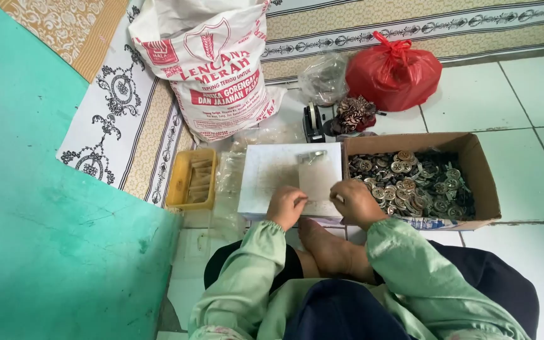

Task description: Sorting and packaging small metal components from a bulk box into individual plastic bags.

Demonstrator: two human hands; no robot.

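My left hand (286,206) and my right hand (356,203) rest at the near edge of a white board (272,176) on the floor. Between them lies a small clear plastic bag (319,182), and both hands pinch its lower edge. A small metal piece (311,155) sits at the top of the board. Right of the board stands an open cardboard box (483,182) full of several small round metal and brown pieces (410,182). My green sleeves and one bare foot (328,249) show below the hands.
A yellow tray (181,182) with small packets lies left of the board. Behind are a large white printed sack (212,69), a red tied plastic bag (393,72), a clear bag (323,79) and a black tape dispenser (313,123). A green mat (51,239) covers the left.
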